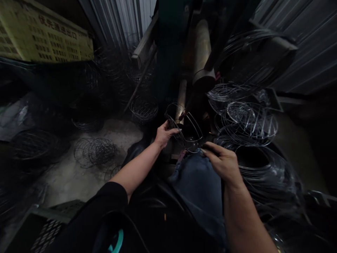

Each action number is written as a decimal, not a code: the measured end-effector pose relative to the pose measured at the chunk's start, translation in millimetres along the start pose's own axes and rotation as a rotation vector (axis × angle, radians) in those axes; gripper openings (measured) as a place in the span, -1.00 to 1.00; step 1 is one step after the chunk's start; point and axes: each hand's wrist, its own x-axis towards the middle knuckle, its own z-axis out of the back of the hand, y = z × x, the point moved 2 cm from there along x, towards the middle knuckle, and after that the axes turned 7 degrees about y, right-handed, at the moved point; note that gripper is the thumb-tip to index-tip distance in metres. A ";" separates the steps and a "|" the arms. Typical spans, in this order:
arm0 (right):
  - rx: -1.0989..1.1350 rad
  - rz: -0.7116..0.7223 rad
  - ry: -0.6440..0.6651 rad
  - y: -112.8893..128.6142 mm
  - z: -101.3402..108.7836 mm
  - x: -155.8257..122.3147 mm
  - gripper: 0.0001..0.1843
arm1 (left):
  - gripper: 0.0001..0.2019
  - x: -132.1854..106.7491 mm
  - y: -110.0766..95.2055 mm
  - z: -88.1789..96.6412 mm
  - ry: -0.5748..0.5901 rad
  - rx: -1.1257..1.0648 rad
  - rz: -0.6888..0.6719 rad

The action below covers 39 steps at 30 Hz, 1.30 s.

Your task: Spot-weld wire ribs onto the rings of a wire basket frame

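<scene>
Toward 10 o'clock, a yellow printed sign (44, 35) hung in the gloom, and below it, around 8 to 9 o'clock, rounded wire baskets (94, 151) lay about on a concrete floor (71, 182), their mesh looking dense and closed. From a black sleeve (92, 214) at 7 o'clock, the bare left forearm (134, 168) rose toward the centre, bent at the wrist, with the left hand (165, 135) closed around one side of a wire frame (196, 130). That frame, held just above the centre over a denim-covered lap (197, 186), looked far sparser than the baskets on the floor: only a few open arcs showed, with a small reddish binding (184, 114) near where they met. The right forearm came up from 5 o'clock, and the right hand (221, 163) pinched the frame's lower edge between thumb and forefinger. A metal cylinder (202, 52) stood at 1 o'clock, while stacked wire hoops (250, 123) filled the area around 3 o'clock, beside a corrugated metal wall (308, 59).
</scene>
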 end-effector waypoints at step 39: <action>-0.098 0.362 -0.034 14.8 -14.4 11.6 -0.83 | -0.57 -4.7 4.8 7.6 -0.039 -0.043 0.131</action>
